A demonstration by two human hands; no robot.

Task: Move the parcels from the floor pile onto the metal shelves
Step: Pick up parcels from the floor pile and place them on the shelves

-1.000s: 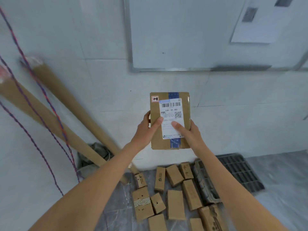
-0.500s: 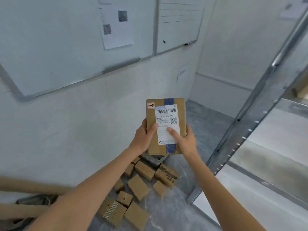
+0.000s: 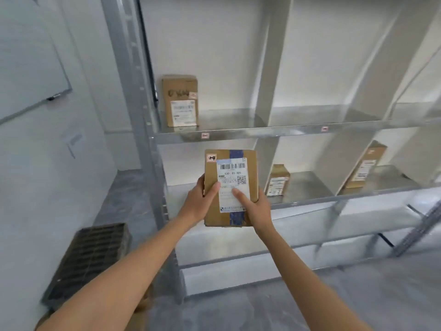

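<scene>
Fingers (image 3: 212, 189) around labelled brown parcel (image 3: 230, 187)

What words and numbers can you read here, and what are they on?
"530- D5 A85": white label on the held parcel, under a barcode.
"14", handwritten, roughly: small sticker at that parcel's top left corner.
Dark scrawl on the upper shelf parcel: unreadable.
Labels on the two lower shelf parcels, the shelf-edge stickers and the held label's fine print: too blurred.

Fine print on the held parcel's label (image 3: 232, 187) is too small to read; its back is hidden; the metal shelves (image 3: 274, 131) run off the frame's top and right; far-right shelf parcel (image 3: 365, 168) blurred
</scene>
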